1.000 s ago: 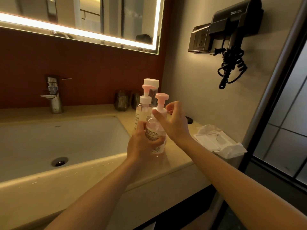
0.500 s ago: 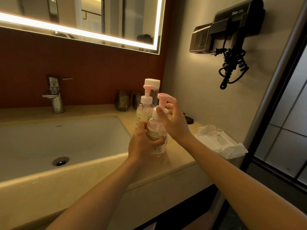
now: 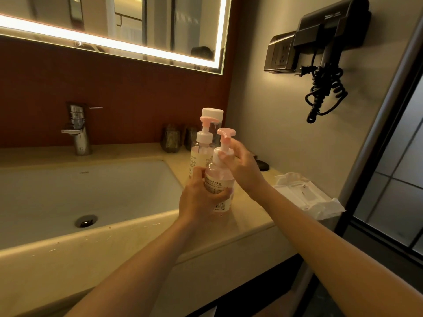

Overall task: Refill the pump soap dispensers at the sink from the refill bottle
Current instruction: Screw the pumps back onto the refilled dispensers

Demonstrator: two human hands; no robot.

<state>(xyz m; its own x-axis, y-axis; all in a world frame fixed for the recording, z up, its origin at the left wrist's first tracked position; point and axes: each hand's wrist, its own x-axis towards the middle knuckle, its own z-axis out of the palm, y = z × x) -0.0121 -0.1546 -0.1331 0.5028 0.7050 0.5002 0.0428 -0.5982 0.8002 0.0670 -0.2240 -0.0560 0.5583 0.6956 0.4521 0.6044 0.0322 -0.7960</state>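
A clear pump dispenser point(image 3: 219, 177) with a pink pump head stands on the counter to the right of the sink point(image 3: 96, 193). My left hand point(image 3: 199, 200) grips its body. My right hand point(image 3: 242, 167) grips the white collar under the pump head. Just behind it stands a second pump dispenser point(image 3: 201, 154) with a pink head. A taller bottle with a white cap point(image 3: 214, 114) is partly hidden behind both.
The beige counter point(image 3: 247, 220) holds white plastic packets point(image 3: 304, 193) at the right and two dark cups point(image 3: 171, 138) at the back wall. A chrome faucet point(image 3: 79, 131) stands behind the sink. A black hair dryer point(image 3: 329, 42) hangs on the right wall.
My right hand has moved from beside the pump head in onto the collar of the front dispenser. My left hand keeps its grip on the body.
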